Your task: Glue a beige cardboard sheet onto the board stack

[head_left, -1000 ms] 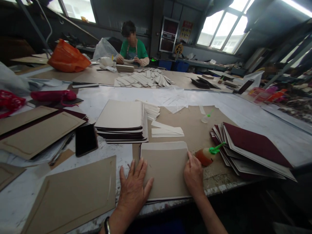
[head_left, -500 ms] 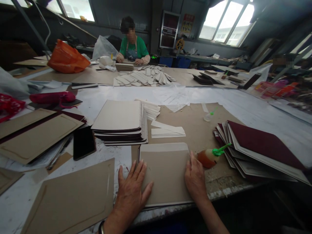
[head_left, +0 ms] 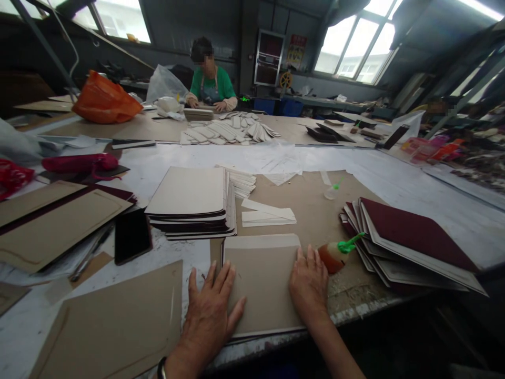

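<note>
A grey-brown board cover point(head_left: 263, 279) lies flat at the table's near edge, with a pale strip along its far side. My left hand point(head_left: 209, 310) rests flat on its left edge, fingers spread. My right hand point(head_left: 308, 284) presses flat on its right edge, fingers stretched out. An orange glue bottle with a green nozzle point(head_left: 335, 253) lies just right of my right hand.
A stack of finished covers point(head_left: 191, 202) stands behind the board, white strips point(head_left: 268, 215) beside it. Maroon covers point(head_left: 406, 239) fan out at right. A phone point(head_left: 132, 242) and brown boards point(head_left: 114, 321) lie at left. A person in green point(head_left: 209, 81) works across the table.
My right hand has slid slightly left and flattened onto the board's right edge. My left hand has stayed put.
</note>
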Demonstrator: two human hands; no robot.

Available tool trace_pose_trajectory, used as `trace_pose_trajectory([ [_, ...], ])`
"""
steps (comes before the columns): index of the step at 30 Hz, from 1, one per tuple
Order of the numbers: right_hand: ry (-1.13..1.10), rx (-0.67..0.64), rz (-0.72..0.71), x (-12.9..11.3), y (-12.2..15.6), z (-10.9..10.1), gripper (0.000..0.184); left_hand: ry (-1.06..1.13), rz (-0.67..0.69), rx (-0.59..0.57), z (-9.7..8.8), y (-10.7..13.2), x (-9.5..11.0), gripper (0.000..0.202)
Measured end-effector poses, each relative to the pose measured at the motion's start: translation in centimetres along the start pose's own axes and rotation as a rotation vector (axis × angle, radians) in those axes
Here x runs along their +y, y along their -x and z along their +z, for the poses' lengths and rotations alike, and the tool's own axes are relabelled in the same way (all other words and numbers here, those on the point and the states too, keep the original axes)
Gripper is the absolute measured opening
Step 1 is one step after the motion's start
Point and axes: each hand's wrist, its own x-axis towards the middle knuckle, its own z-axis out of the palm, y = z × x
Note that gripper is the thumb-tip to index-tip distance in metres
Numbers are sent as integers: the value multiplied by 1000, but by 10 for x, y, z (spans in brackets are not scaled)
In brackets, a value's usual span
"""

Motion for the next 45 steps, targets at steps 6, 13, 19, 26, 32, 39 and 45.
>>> trace_pose_trajectory([
  [6,-121,123,-210,2,-25,-35,50,12,1,-25,-3,-2,-1,48],
  [13,-156,4,-420,-12,-15,-18,61,22,-8,-58,-4,-4,-1,50],
  [19,-242,55,-273,2,-7,0,55,11,-17,-14,2,-2,2,48],
  [26,-321,-69,-34,32,-5,-11,38,97,-183,46,31,20,11,53],
  [32,-487,-60,34,28,-11,-29,41,516,-433,17,32,20,22,50],
  [39,-1105,-158,528,16,-17,-62,61,1053,-756,-64,5,12,18,59],
  [45,-1651,-651,759,10,-13,-82,53,1591,-987,76,-15,11,8,59],
])
